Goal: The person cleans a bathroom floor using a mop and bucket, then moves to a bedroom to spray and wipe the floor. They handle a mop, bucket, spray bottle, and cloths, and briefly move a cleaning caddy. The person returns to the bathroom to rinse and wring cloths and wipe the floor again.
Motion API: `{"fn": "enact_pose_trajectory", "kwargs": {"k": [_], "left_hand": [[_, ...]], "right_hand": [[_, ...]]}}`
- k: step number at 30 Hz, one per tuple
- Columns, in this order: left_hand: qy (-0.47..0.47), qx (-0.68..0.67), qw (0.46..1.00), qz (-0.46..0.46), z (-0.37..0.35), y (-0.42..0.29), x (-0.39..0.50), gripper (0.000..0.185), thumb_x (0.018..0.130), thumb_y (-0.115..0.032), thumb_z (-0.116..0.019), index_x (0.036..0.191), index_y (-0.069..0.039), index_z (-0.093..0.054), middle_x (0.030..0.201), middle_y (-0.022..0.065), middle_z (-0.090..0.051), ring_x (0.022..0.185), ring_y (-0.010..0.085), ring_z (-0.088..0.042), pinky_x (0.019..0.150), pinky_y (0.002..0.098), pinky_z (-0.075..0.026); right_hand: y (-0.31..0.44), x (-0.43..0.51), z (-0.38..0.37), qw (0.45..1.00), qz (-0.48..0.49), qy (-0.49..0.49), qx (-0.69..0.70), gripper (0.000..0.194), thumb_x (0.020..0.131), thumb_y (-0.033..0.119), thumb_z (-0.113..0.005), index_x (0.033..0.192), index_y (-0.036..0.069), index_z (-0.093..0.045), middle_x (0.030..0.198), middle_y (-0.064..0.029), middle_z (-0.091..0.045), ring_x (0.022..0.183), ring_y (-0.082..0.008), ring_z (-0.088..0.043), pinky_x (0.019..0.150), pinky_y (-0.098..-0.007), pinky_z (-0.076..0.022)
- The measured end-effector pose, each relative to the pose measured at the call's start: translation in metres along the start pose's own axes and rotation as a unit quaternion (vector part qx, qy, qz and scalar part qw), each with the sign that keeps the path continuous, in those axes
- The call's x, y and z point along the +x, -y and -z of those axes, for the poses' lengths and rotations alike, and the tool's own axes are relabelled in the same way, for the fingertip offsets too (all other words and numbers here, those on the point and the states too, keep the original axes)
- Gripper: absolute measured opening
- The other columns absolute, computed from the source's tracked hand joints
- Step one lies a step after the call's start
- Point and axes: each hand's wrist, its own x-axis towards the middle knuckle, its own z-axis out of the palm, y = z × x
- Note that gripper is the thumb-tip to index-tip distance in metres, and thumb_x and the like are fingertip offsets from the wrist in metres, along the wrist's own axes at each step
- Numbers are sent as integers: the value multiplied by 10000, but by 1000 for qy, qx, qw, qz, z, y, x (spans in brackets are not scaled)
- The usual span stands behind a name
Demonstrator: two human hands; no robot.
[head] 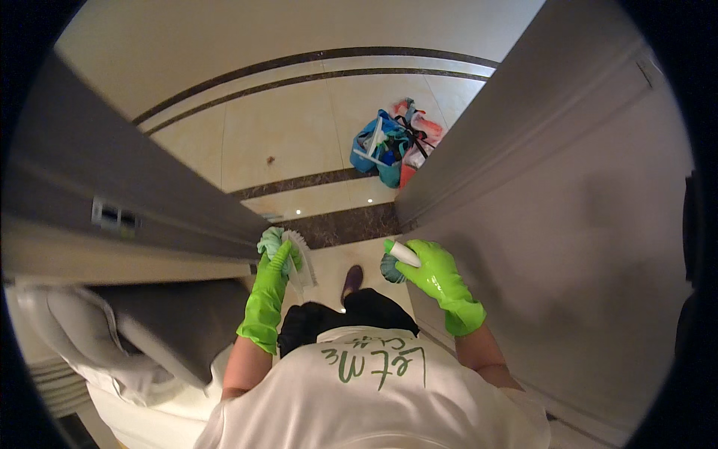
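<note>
My left hand [276, 268], in a bright green rubber glove, grips a white-bristled scrub brush [303, 257] together with a crumpled pale green cloth [270, 240]. Its bristles face right, away from the door frame. In the same kind of glove, my right hand [437, 269] is closed around a spray bottle, whose white head with a green nozzle [403, 252] points left. Below the nozzle shows a ridged teal object [391, 269]; whether it is part of the bottle or a separate thing I cannot tell. Both hands are held apart at waist height.
I stand in a doorway between a grey door frame [168, 168] and a large grey panel [561, 236]. A blue bag of cleaning supplies [363, 151] sits on the tiled floor [280, 134] ahead, beside red and pink items [429, 126]. Grey cushions [179, 320] lie at left.
</note>
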Motion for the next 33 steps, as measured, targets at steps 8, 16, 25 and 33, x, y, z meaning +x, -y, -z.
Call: {"fn": "enact_pose_trajectory", "kwargs": {"k": [8,16,25,33], "left_hand": [[-71,-1,995,71,-53,-57,153,373,928,-288,-623,1244,-111,-530,1010,49,-576,905,177,-589,799,342,-520],[56,55,971,224,-124,-28,392,364,925,-231,-625,1254,-131,-504,1024,27,-562,895,171,-593,792,340,-512],[120,-63,860,492,-194,159,596,336,926,-312,-617,1171,-88,-564,1060,78,-609,960,223,-600,831,402,-522],[149,139,947,248,-262,364,690,510,830,-247,-731,1274,-94,-530,1152,101,-608,1022,254,-607,887,392,-494]], "right_hand": [[-101,214,-42,987,-130,21,92,317,786,206,-705,1046,56,-605,910,-128,-654,815,-299,-627,669,-399,-481],[-250,382,-140,630,-433,-168,622,236,811,165,-696,1014,101,-593,756,-29,-600,576,-144,-547,481,-304,-463],[-432,542,-192,568,-517,-316,557,102,859,126,-627,951,103,-590,854,-96,-641,720,-238,-614,595,-361,-512],[-506,575,-183,942,-307,-128,32,316,878,90,-606,1191,51,-581,1152,-171,-621,1057,-349,-590,889,-395,-468]]}}
